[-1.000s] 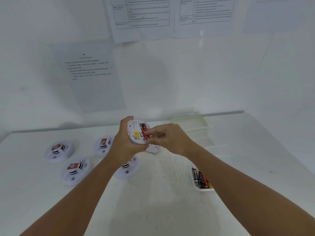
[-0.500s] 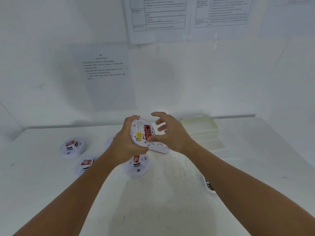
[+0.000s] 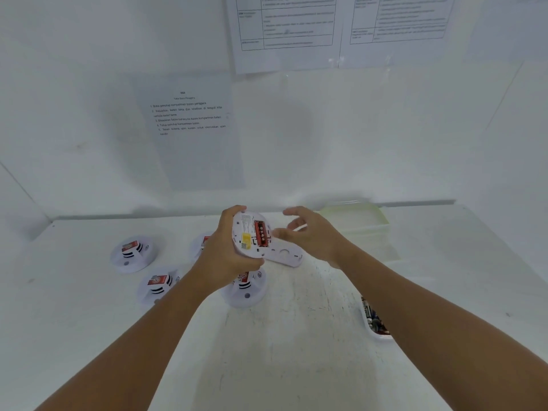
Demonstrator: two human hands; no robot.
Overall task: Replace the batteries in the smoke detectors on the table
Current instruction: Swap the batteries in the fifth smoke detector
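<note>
The counter is a broad white slab, matte, with faint scuffs and grey scratches across its middle. White walls rise behind it, carrying a grey printed sheet of numbered lines and two tabled sheets cut off by the top edge; their text is too small to read. At the back right sits a pale, translucent, rectangular plastic container, partly hidden behind the right hand. A white tray of batteries shows only as a sliver beside the right forearm, the rest covered.

Four round white smoke detectors stand on the counter at the left, domed and smooth, with red labels and dark vent slots: one far left, one nearer, one close under the left wrist, and one mostly hidden behind the left hand. A flat white round cover plate lies on the counter below the hands.

The left hand grips the held smoke detector by its rim above the counter, back facing the camera: a white plastic disc with a yellow sticker and an open red battery bay. Whether cells sit in it is hard to make out. The right hand is spread with loosely bent fingers, just beside the detector, holding nothing.
</note>
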